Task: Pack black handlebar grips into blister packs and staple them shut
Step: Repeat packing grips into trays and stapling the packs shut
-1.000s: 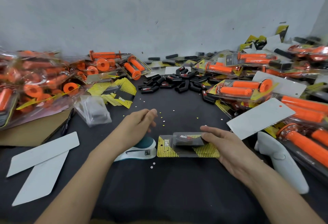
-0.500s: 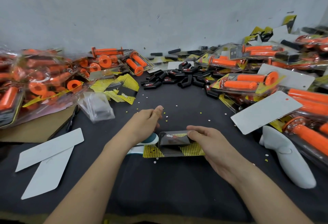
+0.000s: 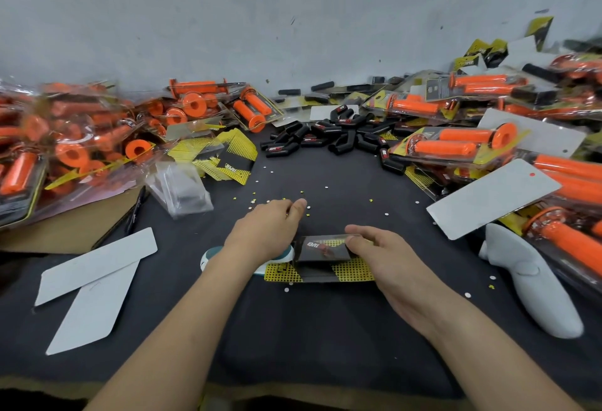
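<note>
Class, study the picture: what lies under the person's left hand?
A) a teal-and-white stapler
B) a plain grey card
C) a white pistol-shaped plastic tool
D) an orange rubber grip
A: the left hand rests on the teal-and-white stapler, beside the yellow-and-black blister pack that the right hand pinches.

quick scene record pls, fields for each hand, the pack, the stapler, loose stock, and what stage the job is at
left hand: rests palm down on the stapler
right hand: fingers pinch the blister pack by its right end
blister pack: black grip inside, yellow card, flat on the dark table
stapler: teal and white, its front at the pack's left end
loose black grips: heaped at the far middle
orange grip packs: piled on both sides
stage: pack placed for stapling; no staple can be made out
</note>
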